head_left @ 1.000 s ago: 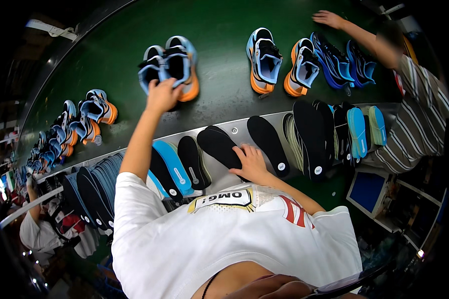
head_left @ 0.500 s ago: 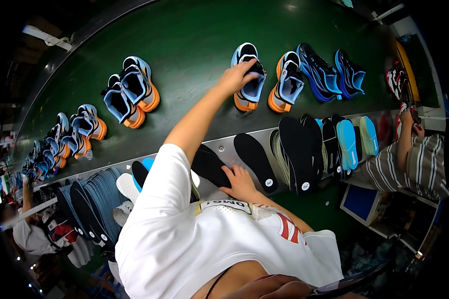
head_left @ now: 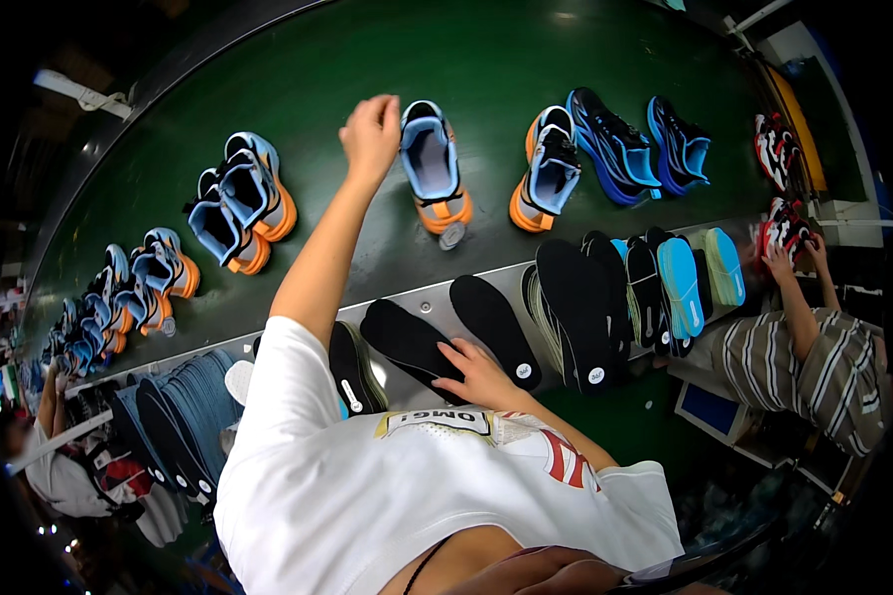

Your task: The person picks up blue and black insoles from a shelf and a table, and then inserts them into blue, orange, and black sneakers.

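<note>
My left hand [head_left: 372, 139] reaches far over the green table, its fingers curled against the front left of a light-blue, black and orange sneaker [head_left: 433, 164]. The sneaker's heel points toward me and its padded opening gapes upward; its toe is hidden. Its mate [head_left: 546, 174] stands apart to the right. Close to my chest, my right hand [head_left: 481, 375] grips the edge of a black insole [head_left: 402, 327], fingers on its upper face and thumb lower down. Another black insole [head_left: 491, 327] leans just right of it on the metal rail.
Blue-black sneakers [head_left: 610, 149] stand right; more orange-soled pairs [head_left: 243, 193] line up left. Insole stacks [head_left: 575, 307] and blue insoles [head_left: 680, 288] fill the rail [head_left: 427, 306]. A co-worker in a striped shirt [head_left: 804, 357] handles red shoes [head_left: 784, 233] at right; another person sits left.
My left hand has moved left, from the sneaker's tongue to its front left side. That sneaker has shifted left, away from its mate. My right hand stays at the black insole.
</note>
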Demonstrator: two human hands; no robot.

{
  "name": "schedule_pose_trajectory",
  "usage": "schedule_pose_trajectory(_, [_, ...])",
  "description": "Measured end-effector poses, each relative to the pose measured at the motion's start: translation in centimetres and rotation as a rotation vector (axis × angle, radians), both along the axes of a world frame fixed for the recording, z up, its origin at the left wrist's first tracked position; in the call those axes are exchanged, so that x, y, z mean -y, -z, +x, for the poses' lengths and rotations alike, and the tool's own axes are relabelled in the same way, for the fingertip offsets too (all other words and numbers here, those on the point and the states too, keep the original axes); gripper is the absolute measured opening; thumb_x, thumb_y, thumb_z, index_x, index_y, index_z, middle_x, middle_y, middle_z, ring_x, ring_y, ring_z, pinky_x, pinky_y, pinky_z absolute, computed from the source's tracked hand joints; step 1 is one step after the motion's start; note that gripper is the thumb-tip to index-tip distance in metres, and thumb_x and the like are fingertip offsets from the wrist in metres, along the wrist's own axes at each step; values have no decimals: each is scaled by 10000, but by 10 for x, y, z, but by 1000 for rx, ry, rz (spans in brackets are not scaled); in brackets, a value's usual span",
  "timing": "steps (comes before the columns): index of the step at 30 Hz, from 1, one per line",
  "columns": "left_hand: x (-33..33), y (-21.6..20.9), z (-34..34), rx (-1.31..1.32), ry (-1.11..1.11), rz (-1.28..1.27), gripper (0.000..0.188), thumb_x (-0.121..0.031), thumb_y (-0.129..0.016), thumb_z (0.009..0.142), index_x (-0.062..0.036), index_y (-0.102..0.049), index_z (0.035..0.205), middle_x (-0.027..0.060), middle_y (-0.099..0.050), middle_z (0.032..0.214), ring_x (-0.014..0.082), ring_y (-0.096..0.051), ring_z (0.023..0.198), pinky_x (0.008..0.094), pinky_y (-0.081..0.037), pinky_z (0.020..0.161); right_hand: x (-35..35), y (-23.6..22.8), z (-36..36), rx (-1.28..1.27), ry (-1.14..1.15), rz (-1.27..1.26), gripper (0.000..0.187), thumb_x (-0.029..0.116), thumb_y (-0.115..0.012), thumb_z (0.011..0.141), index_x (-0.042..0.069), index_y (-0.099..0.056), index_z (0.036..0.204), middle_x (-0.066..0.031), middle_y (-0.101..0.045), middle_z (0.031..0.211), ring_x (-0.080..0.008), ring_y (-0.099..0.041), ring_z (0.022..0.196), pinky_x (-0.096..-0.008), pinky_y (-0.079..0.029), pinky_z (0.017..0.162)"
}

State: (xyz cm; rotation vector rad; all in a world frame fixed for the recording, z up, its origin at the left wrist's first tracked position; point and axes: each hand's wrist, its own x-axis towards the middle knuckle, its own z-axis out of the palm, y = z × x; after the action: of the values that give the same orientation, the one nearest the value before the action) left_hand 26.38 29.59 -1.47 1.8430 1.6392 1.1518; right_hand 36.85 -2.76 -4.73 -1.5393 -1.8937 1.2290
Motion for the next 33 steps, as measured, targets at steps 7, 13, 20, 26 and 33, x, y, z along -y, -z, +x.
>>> schedule_pose_trajectory(7, [37,2,130,-425,663,459,466,-233,-607,680,-144,-448,1108,76,-444,1132,219,-442,1026,398,-401,773,-13,-34,32,-116,152,-26,210,151,-633,698,24,-610,864,-107,-496,977,-210,-536,759,-266,-435,659])
schedule_pose_trajectory(13, [33,34,167,-87,707,-33,362,-237,-508,780,-83,-434,1099,143,-495,1052,324,-500,906,377,-418,751,-28,-106,107,-51,310,79,194,111,-670,638,58,-628,819,-90,-486,933,-184,-497,764,-273,-425,661])
schedule_pose_trajectory(20, [17,24,111,140,343,213,206,-173,-556,756,-43,-553,915,117,-546,871,251,-557,739,304,-448,639,-61,-145,161,245,440,625,285,10,-679,574,19,-591,845,-106,-438,965,-199,-450,779,-282,-393,662])
schedule_pose_trajectory(26, [28,32,103,88,283,26,212,-210,-543,766,-30,-578,873,115,-547,738,218,-536,635,298,-422,573,-80,-137,167,135,400,508,214,40,-646,646,-7,-591,848,-79,-487,924,-147,-497,725,-240,-409,649])
schedule_pose_trajectory(33, [18,39,100,205,324,-292,255,-240,-515,789,-1,-573,861,94,-553,650,146,-507,577,260,-393,535,-167,-120,192,-367,488,-502,143,104,-602,676,-14,-621,754,-70,-591,696,-118,-551,609,-217,-430,559])
